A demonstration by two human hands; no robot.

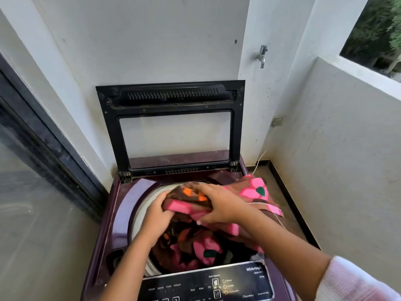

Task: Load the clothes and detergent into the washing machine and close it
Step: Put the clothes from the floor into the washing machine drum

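A purple top-loading washing machine (121, 205) stands in a corner with its black-framed lid (173, 98) raised against the wall. A brown cloth with pink, orange and green patches (253, 190) lies over the drum opening, and its far end drapes over the machine's right rim. My left hand (157, 216) grips the cloth's left edge from below. My right hand (219, 203) presses on top of it. More of the same patterned fabric (195, 246) fills the drum underneath. No detergent is visible.
The black control panel (208, 285) runs along the machine's near edge. A glass sliding door (32, 170) is on the left. On the right are a low white wall (347, 148), a tap (262, 55), a socket (277, 121) and a strip of bare floor.
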